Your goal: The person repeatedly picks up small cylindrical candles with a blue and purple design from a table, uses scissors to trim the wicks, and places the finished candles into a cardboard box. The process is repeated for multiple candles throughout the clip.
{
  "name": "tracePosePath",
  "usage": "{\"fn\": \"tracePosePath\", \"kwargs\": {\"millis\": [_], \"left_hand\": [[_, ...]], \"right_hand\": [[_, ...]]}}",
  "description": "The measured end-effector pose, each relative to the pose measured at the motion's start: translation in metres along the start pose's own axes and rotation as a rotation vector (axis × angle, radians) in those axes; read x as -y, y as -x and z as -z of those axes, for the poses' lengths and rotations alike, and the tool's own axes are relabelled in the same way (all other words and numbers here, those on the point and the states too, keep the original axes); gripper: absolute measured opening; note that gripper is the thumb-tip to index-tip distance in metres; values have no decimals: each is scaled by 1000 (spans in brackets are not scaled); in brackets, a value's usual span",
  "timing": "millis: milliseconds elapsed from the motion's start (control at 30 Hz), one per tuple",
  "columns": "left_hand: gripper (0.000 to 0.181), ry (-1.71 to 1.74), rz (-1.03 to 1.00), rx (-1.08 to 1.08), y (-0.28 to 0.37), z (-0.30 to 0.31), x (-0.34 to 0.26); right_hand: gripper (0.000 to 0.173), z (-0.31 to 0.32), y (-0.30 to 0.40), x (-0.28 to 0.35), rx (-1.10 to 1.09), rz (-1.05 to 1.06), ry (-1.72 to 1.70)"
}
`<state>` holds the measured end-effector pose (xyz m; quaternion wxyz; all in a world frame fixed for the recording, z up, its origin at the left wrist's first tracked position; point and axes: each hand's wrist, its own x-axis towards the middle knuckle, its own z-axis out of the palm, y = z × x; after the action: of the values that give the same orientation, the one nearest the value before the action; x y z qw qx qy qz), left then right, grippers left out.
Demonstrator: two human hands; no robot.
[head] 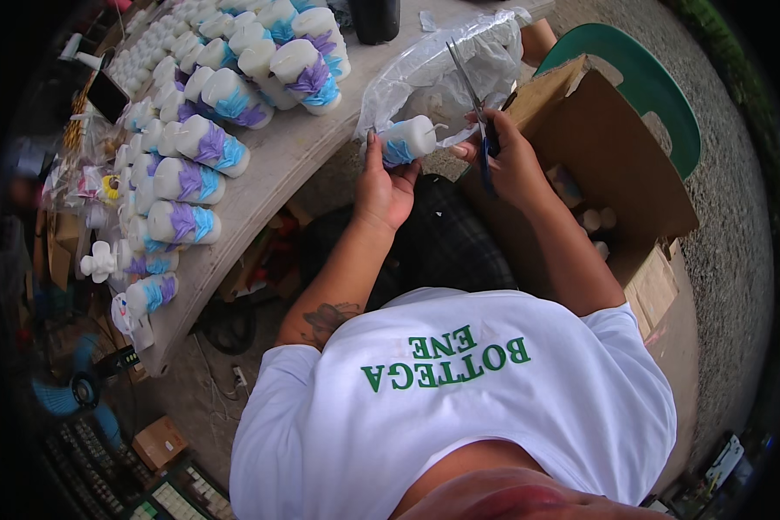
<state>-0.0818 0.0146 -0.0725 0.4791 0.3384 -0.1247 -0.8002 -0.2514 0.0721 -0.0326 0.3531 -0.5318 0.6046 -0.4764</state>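
My left hand (388, 188) holds a white pillar candle (413, 138) tilted on its side, its wick pointing right. Blue leaf-like decoration shows on the candle's side. In my right hand (507, 156) is a pair of scissors (471, 88) with dark blue handles, blades pointing up and slightly spread. The right fingertips are close to the wick end; whether they touch the wick I cannot tell. Behind the candle hangs a clear plastic bag (442, 71) over the table edge. Several similar candles (208, 143) with purple and blue leaves stand on the table (299, 172) to the left.
An open cardboard box (617, 143) with candles inside stands at my right, before a green plastic chair (682, 123). A black container (375, 19) and a phone (107, 96) are on the table. A blue-bladed fan (81, 390) and a small carton (159, 443) are lower left.
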Motion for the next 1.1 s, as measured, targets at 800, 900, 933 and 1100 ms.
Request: {"fn": "tracePosePath", "kwargs": {"millis": [800,900,933,1100], "left_hand": [[46,86,-28,-75,-4,-11,18],[45,93,-42,-90,-6,-10,16],[44,97,-49,-100,-5,-10,15],[56,-165,-276,-62,24,-9,0]], "right_hand": [[54,-41,48,-38,-26,-161,403],[50,-40,45,-42,97,-293,247],[48,-42,45,-49,106,-266,158],[48,-32,34,-44,270,-398,-643]]}}
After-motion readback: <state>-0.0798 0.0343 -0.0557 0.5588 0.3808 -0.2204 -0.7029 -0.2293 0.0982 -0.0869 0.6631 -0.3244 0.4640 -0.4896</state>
